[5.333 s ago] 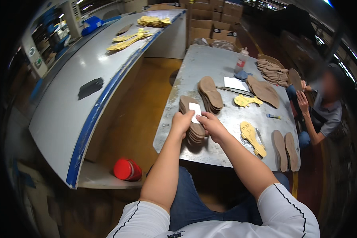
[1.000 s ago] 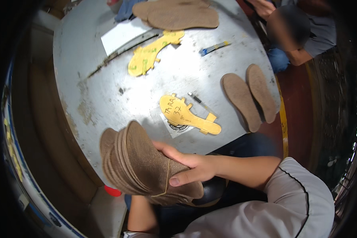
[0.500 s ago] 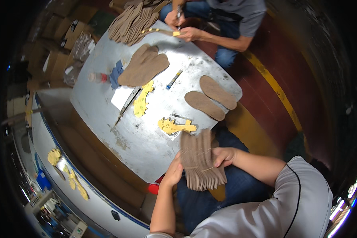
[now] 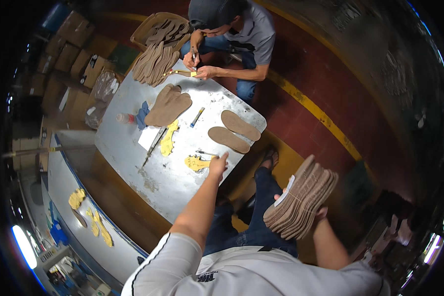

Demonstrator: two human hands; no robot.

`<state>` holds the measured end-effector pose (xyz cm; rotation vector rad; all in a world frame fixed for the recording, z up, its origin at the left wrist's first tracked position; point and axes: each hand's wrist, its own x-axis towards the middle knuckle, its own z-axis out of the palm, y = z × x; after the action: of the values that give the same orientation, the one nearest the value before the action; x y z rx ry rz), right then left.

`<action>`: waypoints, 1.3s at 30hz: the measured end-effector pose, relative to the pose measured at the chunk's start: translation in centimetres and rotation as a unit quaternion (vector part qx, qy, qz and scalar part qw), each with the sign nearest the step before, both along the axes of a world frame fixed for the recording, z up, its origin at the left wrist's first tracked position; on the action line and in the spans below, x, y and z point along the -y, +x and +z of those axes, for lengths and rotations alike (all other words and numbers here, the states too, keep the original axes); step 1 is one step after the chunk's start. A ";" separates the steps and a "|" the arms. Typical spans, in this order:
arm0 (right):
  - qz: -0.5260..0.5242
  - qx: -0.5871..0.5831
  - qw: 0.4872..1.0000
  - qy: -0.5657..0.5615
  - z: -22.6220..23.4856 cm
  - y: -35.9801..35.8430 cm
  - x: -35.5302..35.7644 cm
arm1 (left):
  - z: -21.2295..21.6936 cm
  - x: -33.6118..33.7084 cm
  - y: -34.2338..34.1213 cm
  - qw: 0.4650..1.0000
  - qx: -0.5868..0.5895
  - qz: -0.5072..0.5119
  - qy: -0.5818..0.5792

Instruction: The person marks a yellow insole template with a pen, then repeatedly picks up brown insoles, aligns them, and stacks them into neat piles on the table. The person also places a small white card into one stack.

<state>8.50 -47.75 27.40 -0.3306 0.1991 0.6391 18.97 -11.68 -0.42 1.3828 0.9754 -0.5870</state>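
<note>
Stack of brown insole blanks (image 4: 301, 197), right of centre, off the table and over the floor, carried fanned and tilted in the right hand (image 4: 320, 213), fingers closed underneath its lower end. Flat foot-shaped pieces, tan-brown, edges stepped like a spread deck, a small white slip showing at the near edge. Probably light but bulky, each sheet thin and a bit flexible, the stack prone to sliding apart; best held pinched across the narrow middle or cradled from below.

Left hand (image 4: 218, 165) stretched to the centre of the frame, fingers loosely extended and holding nothing, fingertips at the near edge of the grey metal table (image 4: 133, 148), just beside a yellow sole template (image 4: 197, 163). Further up the table: a pair of brown insoles (image 4: 234, 132) lying flat, a second yellow template (image 4: 168, 139), a pen (image 4: 197, 117), another pile of brown pieces (image 4: 167, 104). At top centre, another person (image 4: 232, 39) crouched at the far edge, tracing on a sole.
</note>
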 end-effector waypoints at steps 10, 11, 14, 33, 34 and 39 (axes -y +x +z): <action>-0.031 -0.146 0.983 0.106 -5.5 6.4 5.3 | -7.3 10.1 10.4 0.941 -0.140 0.249 0.183; -0.018 -0.190 0.976 0.106 -5.6 7.6 6.4 | -6.7 10.1 10.4 0.944 -0.107 0.291 0.110; 0.032 -0.186 0.981 0.050 -6.0 12.1 9.4 | -4.0 9.2 9.4 0.931 -0.023 0.361 0.038; 0.118 -0.134 0.984 -0.002 -4.1 12.3 6.3 | -3.3 15.9 16.0 0.973 -0.038 0.185 0.136; 0.128 -0.137 0.982 -0.003 -3.9 11.5 5.6 | -2.3 15.3 15.1 0.976 -0.017 0.180 0.120; 0.189 -0.146 0.971 -0.006 -2.2 9.4 1.4 | 2.6 7.3 3.6 0.906 0.151 0.376 -0.120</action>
<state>17.92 -49.19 25.17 -0.2857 0.4288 1.0646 22.59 -18.97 2.22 0.7517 1.0437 0.0923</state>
